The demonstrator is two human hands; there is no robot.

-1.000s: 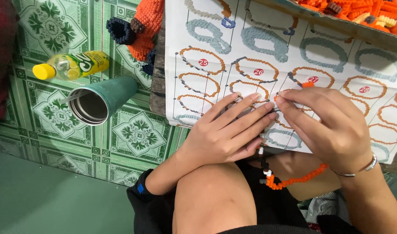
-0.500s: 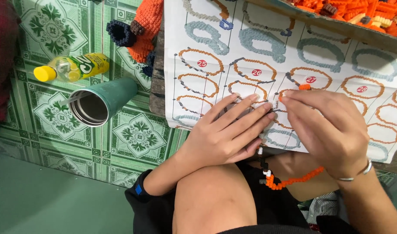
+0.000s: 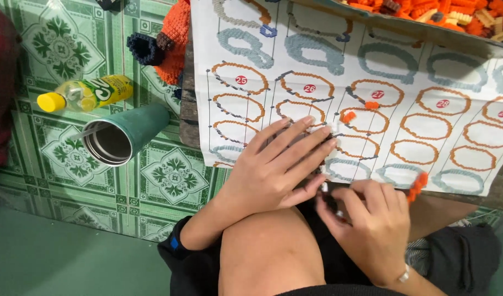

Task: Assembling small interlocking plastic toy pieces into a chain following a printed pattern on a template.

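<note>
Orange small plastic bricks (image 3: pixel 417 185) hang in a short chain from our right hand (image 3: pixel 372 225), fingers pinched on it at the tabletop edge; light, brittle, best held by its sides. Our left hand (image 3: pixel 279 170) lies flat, fingers spread, on the printed paper instruction sheet (image 3: pixel 427 98).

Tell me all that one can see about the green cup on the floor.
The cup is a tall tumbler, dark green outside, with a shiny metal-looking inside. It lies on its side on the green patterned floor tiles, its open mouth turned toward the camera and to the left. It looks empty. A plastic bottle with a yellow cap lies just above it in the picture; whether they touch is unclear. Neither hand touches it.
</note>
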